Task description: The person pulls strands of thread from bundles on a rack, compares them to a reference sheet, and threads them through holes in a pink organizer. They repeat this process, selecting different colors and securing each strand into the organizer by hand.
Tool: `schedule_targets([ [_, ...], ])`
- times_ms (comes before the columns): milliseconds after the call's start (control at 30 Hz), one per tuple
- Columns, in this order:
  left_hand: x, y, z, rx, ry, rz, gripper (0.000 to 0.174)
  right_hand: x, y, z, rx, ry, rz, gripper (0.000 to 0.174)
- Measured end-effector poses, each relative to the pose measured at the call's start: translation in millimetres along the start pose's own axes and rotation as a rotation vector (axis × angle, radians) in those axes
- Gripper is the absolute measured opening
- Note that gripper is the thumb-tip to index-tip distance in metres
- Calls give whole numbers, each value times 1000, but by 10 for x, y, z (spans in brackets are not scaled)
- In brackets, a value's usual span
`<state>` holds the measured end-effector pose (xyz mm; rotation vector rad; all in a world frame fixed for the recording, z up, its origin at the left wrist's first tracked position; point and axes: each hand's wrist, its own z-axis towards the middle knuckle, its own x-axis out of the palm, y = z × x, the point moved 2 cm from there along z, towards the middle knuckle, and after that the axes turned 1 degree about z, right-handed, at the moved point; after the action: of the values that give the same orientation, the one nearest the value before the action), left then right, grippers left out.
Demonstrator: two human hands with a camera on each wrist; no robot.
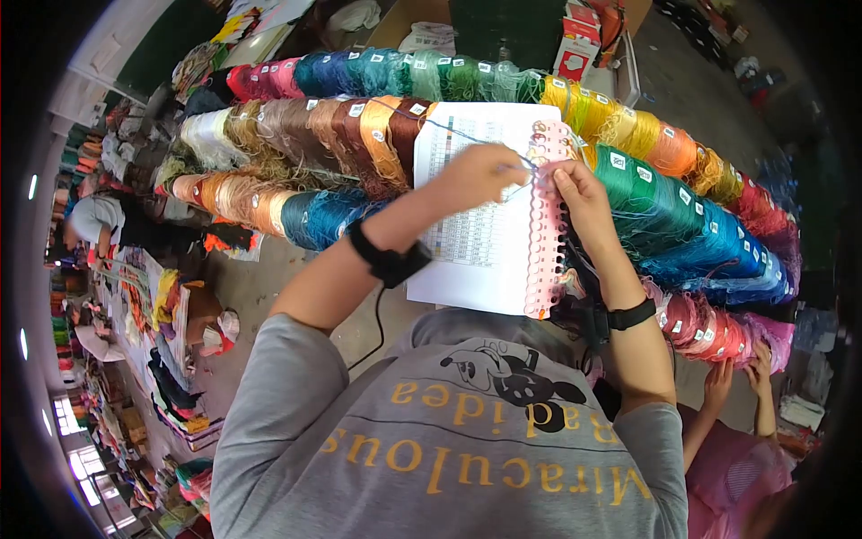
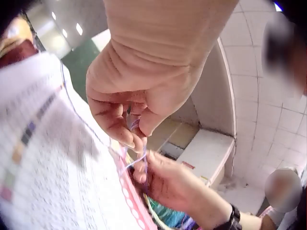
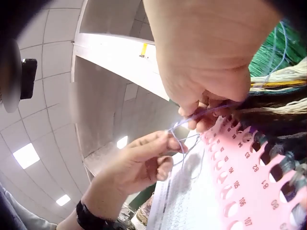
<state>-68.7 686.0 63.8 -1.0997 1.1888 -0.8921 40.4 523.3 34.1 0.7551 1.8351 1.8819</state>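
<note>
Thin purple-blue thread (image 3: 195,116) runs between my two hands, forming a small loop close over the upper part of a pink strip (image 1: 541,242). My left hand (image 1: 485,177) pinches the thread between thumb and fingers. Just to its right, my right hand (image 1: 582,196) pinches it too, fingertips near the strip's holes. In the right wrist view, numbers are printed beside these holes, and strands pass through several of them. Under the hands lies a white printed sheet (image 1: 467,241) with a column of color swatches. A length of thread trails over the sheet in the left wrist view.
Rows of labelled thread skeins surround the sheet: brown skeins (image 1: 328,135) at left, green skeins (image 1: 620,184) at right, yellow skeins (image 1: 611,117) behind. Another person's hands (image 1: 759,368) touch pink skeins at lower right. A red-and-white box (image 1: 577,47) stands at the back.
</note>
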Motion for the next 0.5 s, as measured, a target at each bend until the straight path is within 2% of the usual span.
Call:
schedule_targets([
  [67, -406, -273, -195, -147, 6, -121, 22, 25, 13, 15, -133, -2, -159, 15],
  [133, -810, -351, -365, -106, -182, -225, 20, 27, -34, 39, -184, 5, -157, 16],
  [167, -1069, -326, -447, -204, -164, -650, 20, 23, -61, 49, -162, 6, -141, 16],
  [200, -1206, -398, -554, -166, -290, -752, 20, 17, -84, 58, -141, 8, -128, 16],
  [267, -1700, -167, -720, -56, -232, -971, 20, 16, -102, 70, -149, -2, -145, 16],
  [333, -1969, -122, -863, 27, -343, -1051, 19, 28, -102, 61, -134, -3, -148, 16],
  [400, -2162, -38, -986, 94, -390, -1039, 19, 26, -122, 61, -135, -9, -137, 15],
  [433, -2258, 74, -1031, 38, -506, -879, 24, 23, -131, 61, -137, -4, -124, 15],
  [467, -2285, 156, -1062, 42, -502, -886, 24, 26, -134, 57, -137, 2, -111, 15],
  [500, -2322, 281, -1129, -241, -659, -453, 27, 35, -129, 51, -132, -7, -110, 14],
])
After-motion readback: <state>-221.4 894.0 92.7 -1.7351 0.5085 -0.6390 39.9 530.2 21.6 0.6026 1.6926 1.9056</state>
